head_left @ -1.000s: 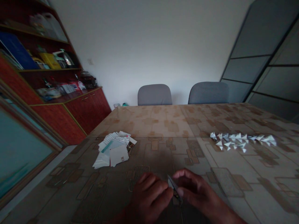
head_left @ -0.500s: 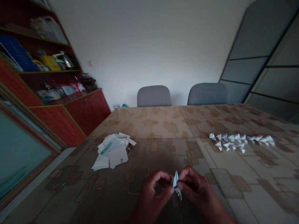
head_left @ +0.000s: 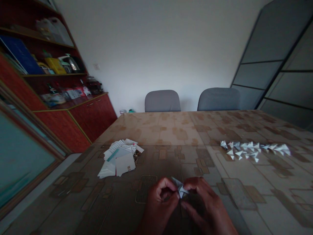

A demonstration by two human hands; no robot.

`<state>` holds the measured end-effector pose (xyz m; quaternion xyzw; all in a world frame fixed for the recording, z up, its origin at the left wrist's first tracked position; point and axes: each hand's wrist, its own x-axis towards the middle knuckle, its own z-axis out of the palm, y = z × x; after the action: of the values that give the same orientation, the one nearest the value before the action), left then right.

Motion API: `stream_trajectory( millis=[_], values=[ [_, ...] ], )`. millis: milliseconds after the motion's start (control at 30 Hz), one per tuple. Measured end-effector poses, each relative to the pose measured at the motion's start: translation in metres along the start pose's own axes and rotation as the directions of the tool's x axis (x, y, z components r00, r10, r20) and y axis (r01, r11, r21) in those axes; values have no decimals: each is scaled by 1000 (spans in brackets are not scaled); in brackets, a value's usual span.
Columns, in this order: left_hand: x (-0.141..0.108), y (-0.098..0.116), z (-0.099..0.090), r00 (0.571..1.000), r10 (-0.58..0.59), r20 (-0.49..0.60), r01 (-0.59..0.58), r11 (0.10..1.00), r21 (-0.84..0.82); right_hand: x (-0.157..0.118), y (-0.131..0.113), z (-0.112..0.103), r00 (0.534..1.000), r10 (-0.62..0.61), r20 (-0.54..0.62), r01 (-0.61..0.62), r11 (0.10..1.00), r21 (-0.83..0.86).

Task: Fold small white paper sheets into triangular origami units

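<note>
Near the table's front edge, my left hand (head_left: 162,202) pinches a small folded paper piece (head_left: 181,190) between thumb and fingertips. The piece is pale, with pointed flaps sticking out to several sides. My right hand (head_left: 204,202) is on its other side, with the index fingertip against a flap and the thumb held apart below. Any grip by its other fingers is hidden. Ahead to the left lies a loose pile of paper sheets (head_left: 124,164), mostly white, some printed. Further to the right, several folded paper figures (head_left: 254,148) with pointed tips are lined up in rough rows.
A patterned cloth (head_left: 171,129) covers the large table. Beyond its far edge stand two grey chairs (head_left: 162,100) against a white wall. At the left is a red-brown cabinet (head_left: 94,112) with filled shelves; grey panelled doors (head_left: 261,52) are at the right.
The paper piece has turned from upright and narrow to spread, with flaps out sideways. My right thumb has come off it and dropped lower. The view has shifted slightly.
</note>
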<state>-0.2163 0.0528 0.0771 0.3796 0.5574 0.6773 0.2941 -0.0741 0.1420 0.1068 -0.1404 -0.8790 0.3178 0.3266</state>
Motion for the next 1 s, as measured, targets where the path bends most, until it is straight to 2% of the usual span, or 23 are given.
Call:
stream_trajectory(
  millis=[133, 500, 700, 800, 900, 1000],
  values=[
    [-3, -6, -1, 999, -3, 34, 4, 1000, -30, 3, 0, -1, 999, -46, -15, 46, 998, -33],
    [-7, 21, -2, 997, 39, 65, -46, 992, 120, 6, -9, -11, 987, -154, -46, 151, 987, -54],
    [-1, 35, -1, 980, 174, 92, -192, 946, 259, 6, -9, -10, 988, -151, -29, 150, 988, -38],
    [2, 38, 0, 970, 221, 102, -241, 931, 272, 4, -5, -10, 990, -134, -32, 134, 991, -2],
    [4, 38, -1, 973, 207, 104, -227, 941, 251, 2, -1, -9, 994, -107, -37, 108, 993, 38],
    [4, 38, -2, 989, 104, 109, -125, 971, 205, 1, 2, -6, 999, -35, -33, 37, 996, 83]
  ],
)
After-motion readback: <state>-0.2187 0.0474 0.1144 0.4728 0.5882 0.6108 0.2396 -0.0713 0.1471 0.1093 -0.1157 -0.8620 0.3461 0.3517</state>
